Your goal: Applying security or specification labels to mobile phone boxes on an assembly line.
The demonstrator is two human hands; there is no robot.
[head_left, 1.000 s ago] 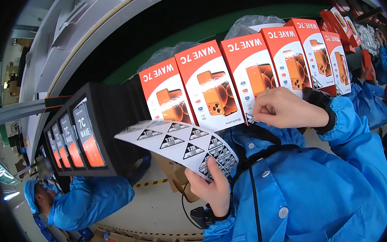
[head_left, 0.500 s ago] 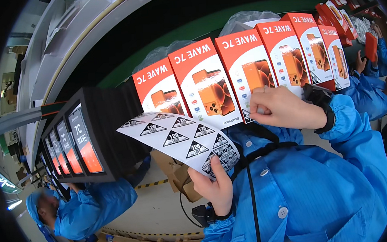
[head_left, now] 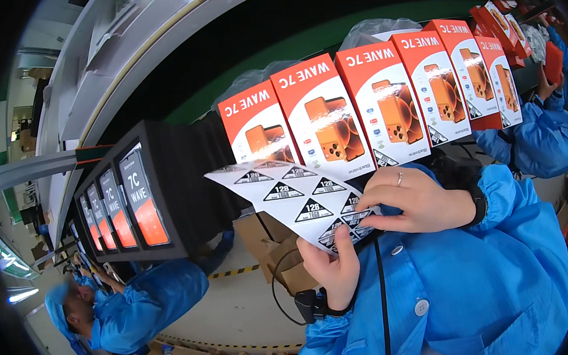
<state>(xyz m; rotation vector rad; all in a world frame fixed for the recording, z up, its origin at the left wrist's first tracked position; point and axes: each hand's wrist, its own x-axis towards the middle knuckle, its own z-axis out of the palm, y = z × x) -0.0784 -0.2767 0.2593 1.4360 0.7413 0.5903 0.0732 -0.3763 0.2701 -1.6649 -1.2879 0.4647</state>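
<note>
My left hand grips a white sheet of black triangular stickers at its lower edge, thumb on top. At the sheet's right edge my right hand, wearing a ring, has thumb and index finger closed on one triangular sticker; whether it is lifted off cannot be made out. Behind the sheet, several red and white phone boxes stand in a slanting row. The leftmost box is partly covered by the sheet. A triangular sticker sits at the lower corner of the third box and of boxes farther right.
A black foam tray on the left holds several phones. Clear plastic bags lie behind the boxes. Co-workers in blue sit at the left and right. Cardboard boxes stand on the floor below.
My right hand has left the third box's lower corner, where a triangular sticker now shows, and come down to the sticker sheet. The view has shifted slightly.
</note>
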